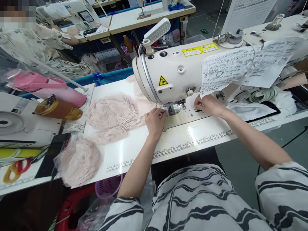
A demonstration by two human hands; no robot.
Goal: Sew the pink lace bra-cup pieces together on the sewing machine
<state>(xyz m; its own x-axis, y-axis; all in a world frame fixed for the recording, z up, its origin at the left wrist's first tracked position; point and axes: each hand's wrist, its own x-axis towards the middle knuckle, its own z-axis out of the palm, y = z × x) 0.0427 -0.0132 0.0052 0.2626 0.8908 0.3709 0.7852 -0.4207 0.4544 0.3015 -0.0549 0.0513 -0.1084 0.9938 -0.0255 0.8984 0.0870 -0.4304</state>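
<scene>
A white sewing machine (173,73) stands on the white table (187,141). My left hand (155,120) is closed, its fingers pinching the edge of the pale pink lace fabric (115,117) just left of the presser foot (173,108). My right hand (208,105) rests on the machine bed to the right of the presser foot, fingers curled and pressed together on something small I cannot make out. The lace spreads to the left of the machine head.
A bag of pink lace pieces (78,162) lies at the table's front left. An amber bottle (57,109) and a pink container (45,86) lie on the left. Printed paper sheets (240,65) hang on the machine. Another person works at the far left.
</scene>
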